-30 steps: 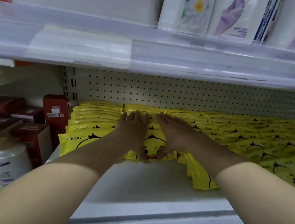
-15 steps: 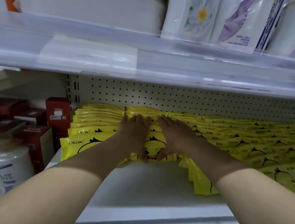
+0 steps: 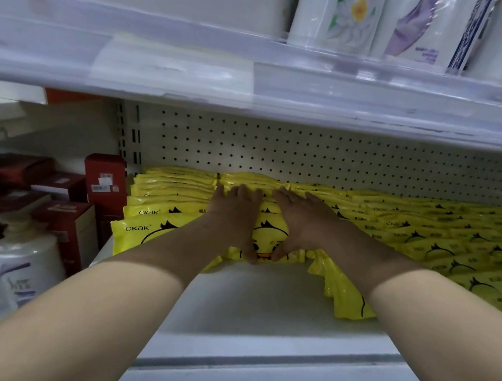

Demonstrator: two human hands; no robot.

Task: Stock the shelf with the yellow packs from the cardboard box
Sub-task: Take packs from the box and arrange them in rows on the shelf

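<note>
Little is changed: left hand (image 3: 235,217) and right hand (image 3: 306,221) are kept flat, side by side, on the yellow packs (image 3: 270,234) at 12 o'clock on the shelf (image 3: 249,304). Row seating is judged nearly done.

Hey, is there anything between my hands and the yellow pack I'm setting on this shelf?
Nothing visible stands in the way. The left hand and the right hand lie directly on the front yellow pack, which sits on the shelf.
</note>
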